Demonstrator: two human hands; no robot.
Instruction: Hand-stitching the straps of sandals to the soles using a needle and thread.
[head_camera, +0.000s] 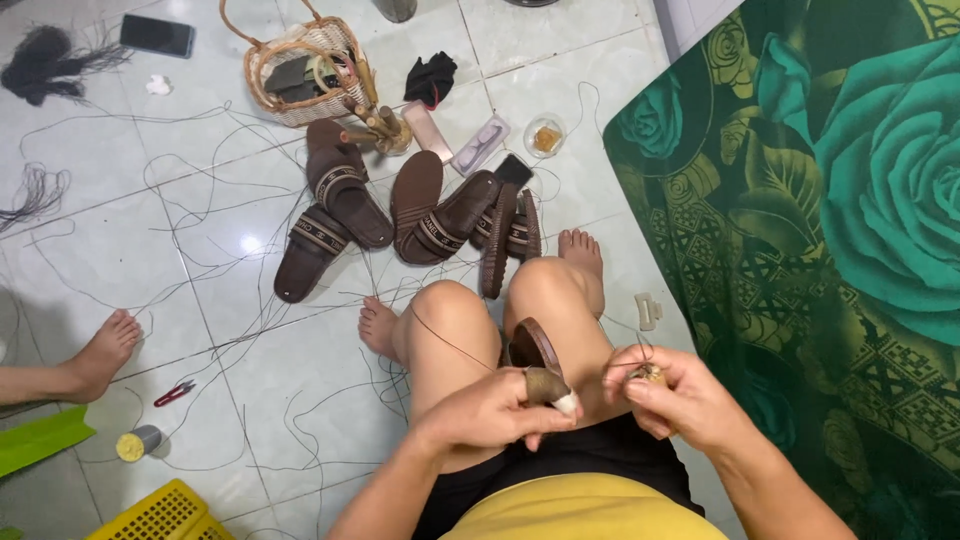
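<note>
Left hand (500, 410) grips a brown sandal (535, 355) between the knees; right hand (672, 392) pinches thread (450, 340), best kept taut.

Yellow top (585, 510), black shorts (600, 455), bare arms.

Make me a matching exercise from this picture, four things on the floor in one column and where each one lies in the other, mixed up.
Things:
1. wicker basket
2. red scissors
3. yellow crate
4. dark phone

Places:
A. bottom edge, left of the person's arm
B. top left corner, flat on the tiles
C. on the tiles near another person's bare foot
D. behind the heap of brown sandals

Pairs: 1-D, 2-C, 3-A, 4-B
</note>
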